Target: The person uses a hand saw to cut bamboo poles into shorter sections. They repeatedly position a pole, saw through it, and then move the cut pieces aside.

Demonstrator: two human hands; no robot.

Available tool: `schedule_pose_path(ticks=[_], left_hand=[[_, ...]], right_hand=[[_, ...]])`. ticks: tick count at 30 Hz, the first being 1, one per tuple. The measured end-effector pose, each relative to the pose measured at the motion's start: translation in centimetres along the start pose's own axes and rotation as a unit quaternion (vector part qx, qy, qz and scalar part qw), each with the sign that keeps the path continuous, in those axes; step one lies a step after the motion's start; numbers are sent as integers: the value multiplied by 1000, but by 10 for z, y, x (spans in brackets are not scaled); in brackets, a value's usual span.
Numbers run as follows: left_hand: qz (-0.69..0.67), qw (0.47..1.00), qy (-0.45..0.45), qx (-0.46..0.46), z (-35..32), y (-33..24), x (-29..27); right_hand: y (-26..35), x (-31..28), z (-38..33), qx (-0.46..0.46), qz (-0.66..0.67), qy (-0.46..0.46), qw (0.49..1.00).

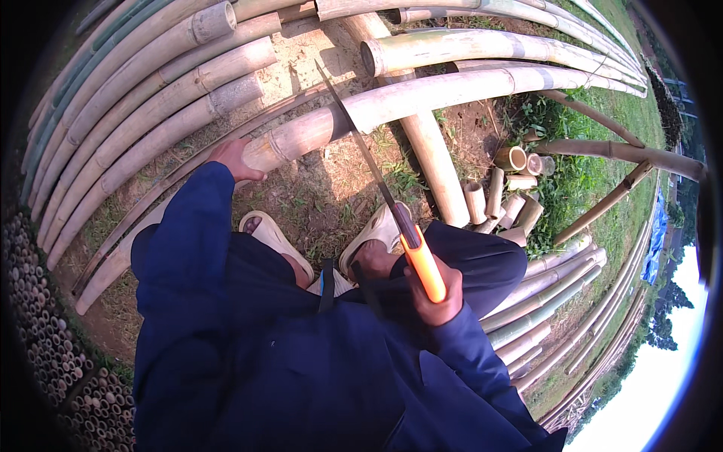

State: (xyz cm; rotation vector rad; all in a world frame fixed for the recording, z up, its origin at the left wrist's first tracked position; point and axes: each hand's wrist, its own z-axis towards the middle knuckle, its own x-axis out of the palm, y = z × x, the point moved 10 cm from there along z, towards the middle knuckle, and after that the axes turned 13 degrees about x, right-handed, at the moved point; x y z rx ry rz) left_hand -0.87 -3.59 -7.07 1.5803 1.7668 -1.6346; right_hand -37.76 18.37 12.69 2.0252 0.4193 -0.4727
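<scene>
My right hand (438, 295) grips the orange handle of a hand saw (422, 261). Its long dark blade (360, 145) runs up and left and crosses a thick bamboo pole (422, 98) near the pole's cut end. My left hand (235, 158) presses on that cut end, holding the pole. The pole lies across another bamboo pole (433, 158) that runs beneath it. Both arms wear dark blue sleeves. My feet in pale sandals (376, 233) stand on bare dirt below the pole.
Long bamboo poles (143, 98) are stacked at the left and top, and more (550, 286) lie at the right. Short cut bamboo pieces (504, 196) sit on the grass at the right. A stack of small bamboo ends (53, 331) fills the lower left.
</scene>
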Motion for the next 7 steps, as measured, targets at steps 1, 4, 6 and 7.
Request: schedule_pose_path(ticks=[1, 4, 6, 7], left_hand=[[-20, 1000, 19, -5, 1, -4, 2], [-43, 998, 45, -6, 5, -16, -7], [-33, 999, 34, 5, 0, 12, 8], [-33, 999, 25, 3, 7, 16, 3]], right_hand=[[-8, 16, 37, 9, -4, 8, 1000], [-15, 40, 86, -13, 35, 21, 999], [-21, 28, 58, -70, 80, 21, 994], [-19, 27, 70, -78, 78, 23, 994]])
